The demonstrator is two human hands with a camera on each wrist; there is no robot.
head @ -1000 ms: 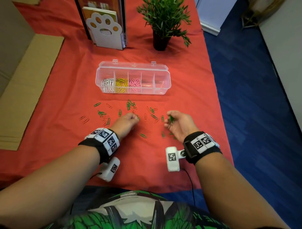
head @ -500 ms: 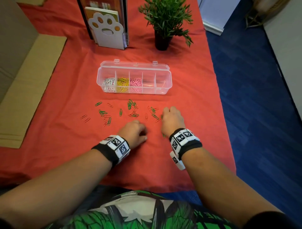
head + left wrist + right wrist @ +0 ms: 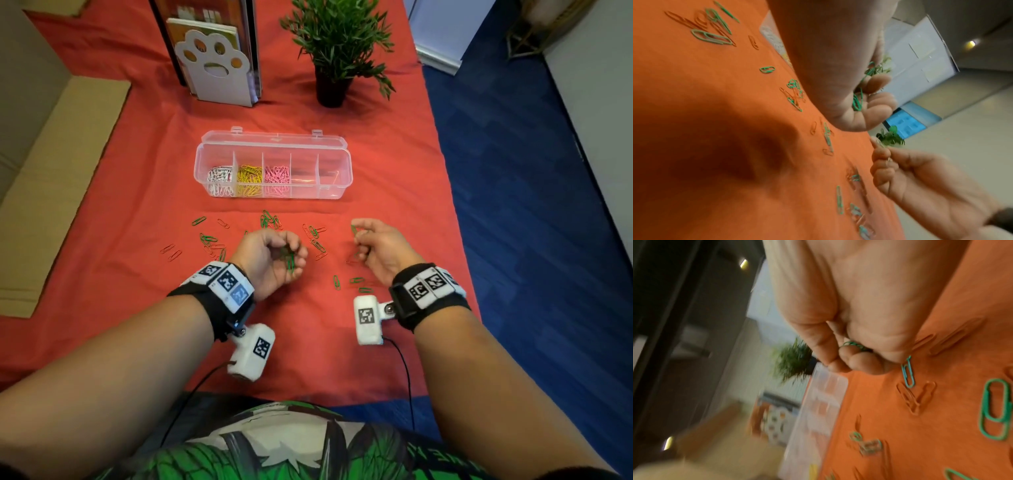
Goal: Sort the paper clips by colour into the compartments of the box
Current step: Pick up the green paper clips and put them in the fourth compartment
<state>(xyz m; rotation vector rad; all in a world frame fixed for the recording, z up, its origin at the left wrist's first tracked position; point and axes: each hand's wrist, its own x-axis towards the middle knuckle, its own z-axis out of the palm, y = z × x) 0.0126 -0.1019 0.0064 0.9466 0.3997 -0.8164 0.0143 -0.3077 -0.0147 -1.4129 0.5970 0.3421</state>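
Note:
A clear compartment box (image 3: 337, 156) stands open mid-table, with white clips (image 3: 219, 178), yellow clips (image 3: 249, 180) and pink clips (image 3: 276, 178) in its three left compartments. Green clips (image 3: 267, 219) and red clips (image 3: 171, 251) lie scattered on the red cloth in front of it. My left hand (image 3: 291, 253) is turned palm up, its fingers curled round a few green clips (image 3: 290, 262), which also show in the left wrist view (image 3: 857, 100). My right hand (image 3: 359, 233) pinches a green clip (image 3: 354, 229) between thumb and fingers; green wire (image 3: 853, 344) shows in its fist.
A potted plant (image 3: 337, 44) and a white paw-print book stand (image 3: 215, 65) stand behind the box. Flat cardboard (image 3: 51, 178) lies along the left. The table's right edge (image 3: 455, 212) drops to blue floor. More green clips (image 3: 356, 281) lie near my right wrist.
Half a second ago both hands lay palm down on the cloth among the clips. Now both are lifted and turned up, each holding green clips.

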